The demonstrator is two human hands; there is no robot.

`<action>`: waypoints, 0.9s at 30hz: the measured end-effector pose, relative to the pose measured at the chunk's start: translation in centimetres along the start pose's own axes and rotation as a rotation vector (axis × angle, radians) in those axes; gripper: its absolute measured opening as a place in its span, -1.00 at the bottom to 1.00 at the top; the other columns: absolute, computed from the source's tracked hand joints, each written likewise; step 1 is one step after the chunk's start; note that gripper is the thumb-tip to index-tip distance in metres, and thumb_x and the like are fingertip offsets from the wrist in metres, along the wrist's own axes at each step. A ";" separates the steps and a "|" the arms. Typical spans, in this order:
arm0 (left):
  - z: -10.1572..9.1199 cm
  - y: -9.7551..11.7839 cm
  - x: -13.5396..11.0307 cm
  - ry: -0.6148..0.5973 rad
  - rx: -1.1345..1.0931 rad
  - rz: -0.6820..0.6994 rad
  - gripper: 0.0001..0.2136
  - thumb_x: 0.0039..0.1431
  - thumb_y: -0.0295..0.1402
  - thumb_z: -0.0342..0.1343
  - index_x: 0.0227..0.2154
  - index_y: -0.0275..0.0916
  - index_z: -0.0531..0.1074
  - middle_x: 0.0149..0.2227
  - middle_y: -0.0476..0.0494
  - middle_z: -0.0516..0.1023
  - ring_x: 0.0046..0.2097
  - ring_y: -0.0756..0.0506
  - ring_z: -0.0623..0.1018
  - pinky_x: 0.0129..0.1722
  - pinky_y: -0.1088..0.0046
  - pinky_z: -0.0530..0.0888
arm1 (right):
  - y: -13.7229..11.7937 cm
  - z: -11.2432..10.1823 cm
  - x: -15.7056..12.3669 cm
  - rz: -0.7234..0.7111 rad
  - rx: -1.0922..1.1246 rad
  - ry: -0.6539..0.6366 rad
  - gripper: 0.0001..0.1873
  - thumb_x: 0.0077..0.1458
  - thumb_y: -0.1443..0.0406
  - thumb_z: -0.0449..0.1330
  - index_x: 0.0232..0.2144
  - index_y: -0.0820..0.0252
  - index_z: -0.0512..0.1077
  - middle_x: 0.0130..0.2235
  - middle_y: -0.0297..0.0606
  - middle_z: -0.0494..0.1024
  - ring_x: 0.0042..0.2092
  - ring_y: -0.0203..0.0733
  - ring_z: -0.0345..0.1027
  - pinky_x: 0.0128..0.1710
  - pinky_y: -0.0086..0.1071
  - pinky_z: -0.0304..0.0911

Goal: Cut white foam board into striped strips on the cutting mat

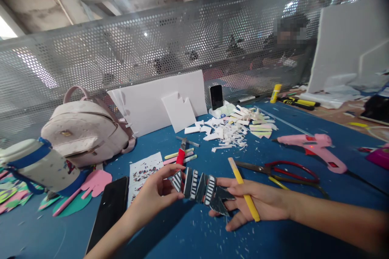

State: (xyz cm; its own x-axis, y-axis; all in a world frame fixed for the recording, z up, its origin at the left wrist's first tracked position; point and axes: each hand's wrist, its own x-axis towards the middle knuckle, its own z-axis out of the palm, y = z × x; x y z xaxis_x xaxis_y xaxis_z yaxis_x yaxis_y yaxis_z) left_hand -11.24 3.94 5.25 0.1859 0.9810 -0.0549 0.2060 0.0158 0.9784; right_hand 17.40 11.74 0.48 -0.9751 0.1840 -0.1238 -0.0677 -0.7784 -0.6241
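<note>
Above the blue table, a dark fish-shaped craft piece (193, 184) with white stripes, made of jointed segments, is held between both hands. My left hand (158, 190) pinches its triangular striped head end between thumb and fingers. My right hand (261, 200) supports the forked tail end, with the fingers partly hidden behind it. A slim yellow pen-shaped tool (251, 207) is also held in my right hand, lying slanted across the palm by the thumb. Just beyond my left hand lies a red-handled knife (180, 155) on several pastel sticks (191, 157).
White foam scraps (227, 131) cover the table's back middle. On the right are red-handled scissors (291, 171) and a pink glue gun (319, 147) with its cord. A phone (111, 210), a bottle (45, 165) and a backpack (88, 129) occupy the left. A perforated metal screen (130, 56) stands behind.
</note>
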 end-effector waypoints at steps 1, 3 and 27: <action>-0.1 0.1 0.0 -0.001 0.007 0.010 -0.54 0.03 -0.46 0.30 0.02 -0.15 0.40 0.04 -0.17 0.47 -0.26 -0.02 0.51 -0.28 0.42 0.45 | 0.0 0.0 0.0 0.001 0.001 0.003 -0.36 0.25 0.28 0.19 0.30 0.18 0.09 0.23 0.07 0.30 0.22 0.10 0.29 0.10 -0.04 0.29; -0.1 0.5 -0.1 -0.009 0.011 0.037 -0.55 0.02 -0.45 0.32 0.01 -0.15 0.43 0.08 -0.19 0.47 -0.07 -0.15 0.53 -0.10 0.29 0.47 | 0.0 0.1 0.0 0.000 0.002 0.008 -0.37 0.25 0.28 0.19 0.30 0.21 0.08 0.21 0.10 0.31 0.22 0.10 0.29 0.10 -0.04 0.29; 2.6 5.2 -4.3 -0.199 0.074 0.219 -0.60 0.00 0.01 0.32 -0.09 0.03 0.60 -0.03 -0.19 0.55 0.01 -0.31 0.52 0.08 0.07 0.40 | 0.0 0.2 0.2 -0.006 -0.037 0.049 -0.38 0.19 0.26 0.25 0.25 0.19 0.22 0.24 0.08 0.29 0.12 0.00 0.39 0.01 -0.14 0.36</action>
State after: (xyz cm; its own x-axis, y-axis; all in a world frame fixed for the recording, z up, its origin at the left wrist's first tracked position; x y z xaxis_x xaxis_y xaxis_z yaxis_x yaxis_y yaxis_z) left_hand -8.51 -0.71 10.10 0.4170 0.9022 0.1102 0.2087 -0.2130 0.9545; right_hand 17.16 11.66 0.62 -0.9632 0.2181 -0.1568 -0.0645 -0.7546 -0.6530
